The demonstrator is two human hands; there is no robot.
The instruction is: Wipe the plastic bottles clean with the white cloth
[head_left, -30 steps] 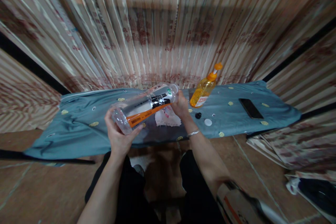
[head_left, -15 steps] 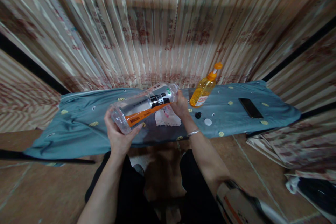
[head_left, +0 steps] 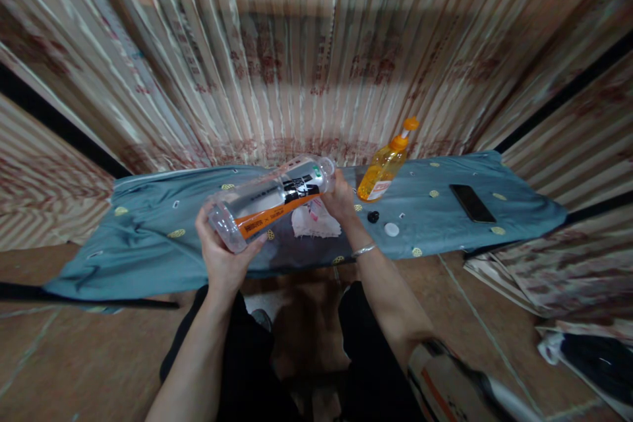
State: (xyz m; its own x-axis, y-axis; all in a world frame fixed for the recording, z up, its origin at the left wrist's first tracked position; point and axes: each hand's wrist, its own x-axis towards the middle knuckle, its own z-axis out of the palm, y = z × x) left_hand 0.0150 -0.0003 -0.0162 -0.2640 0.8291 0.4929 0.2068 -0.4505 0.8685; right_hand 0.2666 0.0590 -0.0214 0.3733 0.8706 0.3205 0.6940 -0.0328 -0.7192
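Bottle: I hold a clear plastic bottle (head_left: pixel 270 201) with an orange and black label on its side, tilted, above the near edge of the tabletop (head_left: pixel 148 244), neck pointing away from me.
Left hand: my left hand (head_left: pixel 222 257) is cupped round the bottle's base from below, fingers curled, to carry its weight.
Right hand: my right hand (head_left: pixel 341 198) is closed at the neck end, steadying it (whether a cap is on, I cannot tell).
Under the bottle: a white cloth (head_left: pixel 314 221) lies on the blue sheet, partly hidden by the bottle.
Nearby: an orange soap bottle (head_left: pixel 383 168) stands upright just beyond my right hand; a black cap (head_left: pixel 373 217) and a white cap (head_left: pixel 391 229) lie beside it; a phone (head_left: pixel 472 203) rests well apart.
Hard to read: the label print is blurred.
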